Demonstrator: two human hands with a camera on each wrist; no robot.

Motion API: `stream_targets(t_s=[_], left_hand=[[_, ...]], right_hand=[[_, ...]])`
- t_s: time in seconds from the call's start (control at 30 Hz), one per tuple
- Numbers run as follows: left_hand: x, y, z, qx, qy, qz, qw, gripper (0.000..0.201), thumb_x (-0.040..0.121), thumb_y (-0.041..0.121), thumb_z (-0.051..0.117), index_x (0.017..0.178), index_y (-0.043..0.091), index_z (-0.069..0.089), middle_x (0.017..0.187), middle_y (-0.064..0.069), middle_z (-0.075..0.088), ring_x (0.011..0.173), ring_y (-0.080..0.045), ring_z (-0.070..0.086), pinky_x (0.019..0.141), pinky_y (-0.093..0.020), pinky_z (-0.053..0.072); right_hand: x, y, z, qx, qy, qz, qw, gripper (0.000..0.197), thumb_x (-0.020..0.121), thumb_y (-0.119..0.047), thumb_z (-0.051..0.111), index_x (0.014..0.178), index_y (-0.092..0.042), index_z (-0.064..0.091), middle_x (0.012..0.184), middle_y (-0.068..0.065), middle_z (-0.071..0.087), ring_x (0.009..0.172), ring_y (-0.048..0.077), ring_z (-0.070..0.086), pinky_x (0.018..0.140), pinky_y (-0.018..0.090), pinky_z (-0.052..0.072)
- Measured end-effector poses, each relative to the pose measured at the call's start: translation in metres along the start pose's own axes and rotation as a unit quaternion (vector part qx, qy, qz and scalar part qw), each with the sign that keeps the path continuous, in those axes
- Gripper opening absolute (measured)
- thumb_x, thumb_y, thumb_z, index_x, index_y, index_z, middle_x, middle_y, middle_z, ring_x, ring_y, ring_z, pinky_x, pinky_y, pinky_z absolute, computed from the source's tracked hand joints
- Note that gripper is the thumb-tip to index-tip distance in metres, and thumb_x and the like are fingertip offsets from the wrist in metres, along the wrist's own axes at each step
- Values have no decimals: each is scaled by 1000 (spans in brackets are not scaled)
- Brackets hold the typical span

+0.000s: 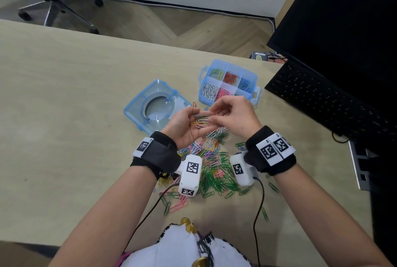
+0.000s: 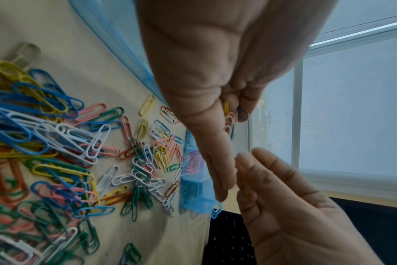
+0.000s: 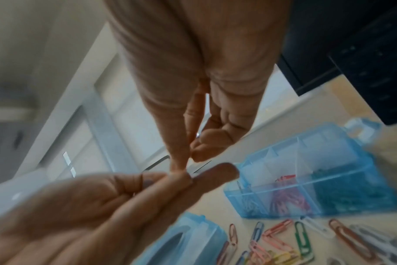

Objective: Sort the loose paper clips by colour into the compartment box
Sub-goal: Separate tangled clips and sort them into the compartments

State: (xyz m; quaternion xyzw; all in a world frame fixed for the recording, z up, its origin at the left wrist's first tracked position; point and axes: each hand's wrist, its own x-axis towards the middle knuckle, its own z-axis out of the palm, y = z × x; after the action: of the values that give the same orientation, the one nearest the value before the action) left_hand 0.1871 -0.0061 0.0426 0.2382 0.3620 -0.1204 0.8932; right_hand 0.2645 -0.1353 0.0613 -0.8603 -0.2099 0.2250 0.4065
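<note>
Clips (image 1: pixel 200 122) lie in my cupped left hand (image 1: pixel 186 126), long ways toward my right hand (image 1: pixel 233 116), which pinches at them, box (image 1: pixel 229 83) just past it.

The pale wood surface (image 1: pixel 64 86) carries a clip pile (image 1: pixel 214 170), box (image 1: pixel 253 75), lid (image 1: pixel 137 105), keyboard (image 1: pixel 322 99), and seemingly a monitor (image 1: pixel 343 19).

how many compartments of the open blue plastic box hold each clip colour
green and yellow paper clips: 1
red paper clips: 1
blue paper clips: 1
white paper clips: 1
pink paper clips: 1
no clips visible: 1
total: 6 compartments
</note>
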Motion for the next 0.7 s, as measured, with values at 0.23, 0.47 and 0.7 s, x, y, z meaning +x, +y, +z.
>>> stream_targets(t_s=[0.23, 0.47, 0.7], left_hand=[[-1, 6, -2, -32, -33, -5, 999, 46, 100, 15, 26, 123, -19, 48, 123, -36, 55, 113, -47, 57, 89, -40, 53], [-4, 6, 0, 6, -21, 26, 999, 49, 102, 17, 29, 84, -10, 65, 89, -22, 69, 73, -29, 70, 71, -35, 59], [-3, 4, -1, 42, -24, 12, 999, 53, 102, 17, 30, 76, -8, 69, 84, -18, 71, 69, -26, 70, 72, -38, 58]], right_hand=[[36, 6, -22, 2, 99, 35, 994, 15, 76, -8, 78, 84, -18, 69, 80, -6, 68, 65, 1, 60, 70, 17, 49], [3, -9, -3, -74, -56, -98, 991, 27, 76, -13, 79, 100, -24, 75, 87, -1, 63, 70, 10, 56, 67, 12, 40], [3, -9, 2, -93, -52, -85, 991, 13, 74, -9, 79, 86, -12, 75, 89, 5, 64, 75, 13, 58, 72, 16, 44]])
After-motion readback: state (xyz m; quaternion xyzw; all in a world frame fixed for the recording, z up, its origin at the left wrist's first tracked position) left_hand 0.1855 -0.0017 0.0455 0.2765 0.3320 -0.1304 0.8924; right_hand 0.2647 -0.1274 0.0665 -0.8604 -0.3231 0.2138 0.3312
